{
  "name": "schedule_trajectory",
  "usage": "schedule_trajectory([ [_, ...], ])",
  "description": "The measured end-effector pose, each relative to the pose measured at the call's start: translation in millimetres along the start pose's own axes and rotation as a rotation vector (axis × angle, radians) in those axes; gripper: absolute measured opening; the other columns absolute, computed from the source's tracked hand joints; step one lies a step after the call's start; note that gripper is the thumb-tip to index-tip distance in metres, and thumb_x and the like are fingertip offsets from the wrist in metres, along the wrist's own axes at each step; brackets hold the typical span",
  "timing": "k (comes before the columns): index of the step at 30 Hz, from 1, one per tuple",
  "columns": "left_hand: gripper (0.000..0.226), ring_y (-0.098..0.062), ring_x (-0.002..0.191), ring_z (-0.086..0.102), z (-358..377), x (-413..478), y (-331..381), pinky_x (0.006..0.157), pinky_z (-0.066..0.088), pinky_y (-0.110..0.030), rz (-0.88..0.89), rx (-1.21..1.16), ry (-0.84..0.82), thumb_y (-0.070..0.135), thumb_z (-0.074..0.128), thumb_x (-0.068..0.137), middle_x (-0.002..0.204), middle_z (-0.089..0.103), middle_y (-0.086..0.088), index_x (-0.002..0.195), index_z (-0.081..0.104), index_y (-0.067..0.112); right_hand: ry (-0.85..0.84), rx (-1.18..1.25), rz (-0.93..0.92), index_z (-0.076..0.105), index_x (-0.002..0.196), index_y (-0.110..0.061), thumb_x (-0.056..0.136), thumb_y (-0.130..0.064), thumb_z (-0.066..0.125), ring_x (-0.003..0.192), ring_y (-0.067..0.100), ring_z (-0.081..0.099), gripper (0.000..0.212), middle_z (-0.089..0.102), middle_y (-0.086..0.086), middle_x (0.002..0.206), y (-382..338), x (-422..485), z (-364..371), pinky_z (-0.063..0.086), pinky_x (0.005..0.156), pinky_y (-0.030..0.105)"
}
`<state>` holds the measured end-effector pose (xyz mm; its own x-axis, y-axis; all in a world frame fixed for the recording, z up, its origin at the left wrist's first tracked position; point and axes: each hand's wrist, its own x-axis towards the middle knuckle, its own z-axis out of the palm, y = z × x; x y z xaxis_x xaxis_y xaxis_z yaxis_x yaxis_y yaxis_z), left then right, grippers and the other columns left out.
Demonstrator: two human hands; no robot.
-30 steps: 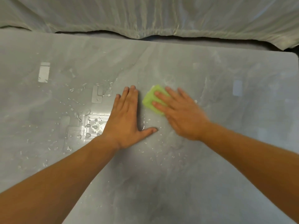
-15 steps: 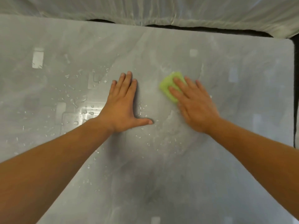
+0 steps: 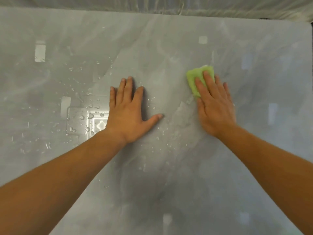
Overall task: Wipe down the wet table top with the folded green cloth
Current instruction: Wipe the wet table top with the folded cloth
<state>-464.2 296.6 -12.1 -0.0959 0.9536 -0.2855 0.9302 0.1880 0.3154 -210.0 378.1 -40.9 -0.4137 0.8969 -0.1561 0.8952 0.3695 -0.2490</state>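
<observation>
Wet table top, green cloth under right hand

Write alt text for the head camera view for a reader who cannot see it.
The right hand presses a folded green cloth flat on a wet grey table top, while the left hand rests palm-down beside it. Water droplets cover the table left of the left hand.

cloth — light green | table top — grey, marbled pale veins | backdrop sheet — off-white
</observation>
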Motion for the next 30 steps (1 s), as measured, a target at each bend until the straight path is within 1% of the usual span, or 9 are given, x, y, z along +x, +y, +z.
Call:
schedule_trajectory([
  [3,0.106,-0.028,0.153,-0.017,5.3,-15.8,-4.2,0.121,-0.014,-0.049,-0.001,0.076,-0.04,0.086,0.042,0.078,0.167,-0.009,-0.013,0.157,0.012,0.022,0.032,-0.013,0.097,0.017,0.158,-0.024,0.104,-0.029,0.034,0.152,0.035,0.007,0.057,0.008,0.005,0.167,-27.3,-22.9,8.8,0.009,0.123,0.053],
  [8,0.116,-0.026,0.151,-0.022,7.7,-34.1,-15.3,0.122,-0.012,-0.047,0.012,0.063,-0.078,0.085,0.045,0.073,0.166,-0.016,-0.011,0.158,0.002,0.02,-0.104,-0.074,-0.201,0.018,0.158,-0.023,0.1,-0.029,0.038,0.153,0.034,0.003,0.062,0.008,0.004,0.167,-69.2,-92.3,26.7,0.014,0.121,0.056],
  [11,0.117,-0.026,0.15,-0.027,10.3,-35.7,-20.0,0.122,-0.012,-0.048,0.045,0.088,-0.103,0.086,0.043,0.075,0.164,-0.023,-0.01,0.159,-0.006,0.021,-0.111,-0.083,-0.268,0.019,0.158,-0.025,0.1,-0.031,0.032,0.154,0.032,0.003,0.059,0.009,0.001,0.167,-68.2,-48.0,20.7,0.013,0.122,0.055],
  [14,0.116,-0.026,0.149,-0.029,12.3,-34.4,-22.7,0.121,-0.014,-0.048,0.049,0.084,-0.108,0.087,0.039,0.075,0.164,-0.025,-0.01,0.158,-0.009,0.021,-0.051,-0.021,-0.14,0.022,0.157,-0.026,0.1,-0.029,0.033,0.153,0.034,0.007,0.058,0.012,0.002,0.167,-87.3,21.2,16.7,0.01,0.122,0.054],
  [16,0.116,-0.026,0.148,-0.03,14.1,-34.8,-24.5,0.121,-0.013,-0.049,0.058,0.083,-0.116,0.087,0.038,0.076,0.163,-0.027,-0.01,0.158,-0.011,0.021,-0.028,-0.043,-0.075,0.021,0.157,-0.023,0.099,-0.027,0.036,0.152,0.037,0.007,0.06,0.011,0.005,0.167,-104.0,26.9,21.5,0.01,0.122,0.055],
  [20,0.114,-0.028,0.148,-0.031,16.1,-35.2,-24.1,0.121,-0.012,-0.052,0.079,0.071,-0.111,0.084,0.037,0.079,0.162,-0.027,-0.013,0.159,-0.009,0.017,-0.149,-0.145,-0.335,0.009,0.159,-0.025,0.102,-0.031,0.035,0.153,0.033,-0.002,0.064,0.0,0.004,0.168,-96.9,-39.7,22.9,0.011,0.122,0.054],
  [22,0.114,-0.029,0.148,-0.031,16.7,-35.8,-24.3,0.121,-0.013,-0.052,0.08,0.073,-0.103,0.085,0.037,0.079,0.163,-0.026,-0.014,0.159,-0.008,0.016,-0.19,-0.161,-0.402,0.006,0.159,-0.027,0.102,-0.033,0.031,0.154,0.03,-0.003,0.062,-0.001,0.001,0.168,-83.7,-40.5,18.2,0.012,0.122,0.053],
  [27,0.113,-0.03,0.148,-0.031,22.5,-37.3,-26.7,0.121,-0.01,-0.055,0.078,0.103,-0.083,0.087,0.029,0.081,0.162,-0.027,-0.015,0.158,-0.01,0.014,-0.076,-0.066,-0.148,0.012,0.158,-0.029,0.102,-0.029,0.027,0.154,0.032,0.002,0.058,0.004,0.0,0.168,-104.0,13.6,19.3,0.011,0.122,0.055],
  [30,0.112,-0.031,0.148,-0.029,24.6,-38.1,-26.5,0.121,-0.009,-0.056,0.085,0.105,-0.072,0.086,0.028,0.082,0.162,-0.026,-0.016,0.158,-0.01,0.014,-0.081,-0.088,-0.181,0.011,0.159,-0.026,0.103,-0.027,0.03,0.154,0.032,-0.002,0.059,0.0,0.001,0.168,-105.0,-25.0,27.6,0.01,0.123,0.054],
])
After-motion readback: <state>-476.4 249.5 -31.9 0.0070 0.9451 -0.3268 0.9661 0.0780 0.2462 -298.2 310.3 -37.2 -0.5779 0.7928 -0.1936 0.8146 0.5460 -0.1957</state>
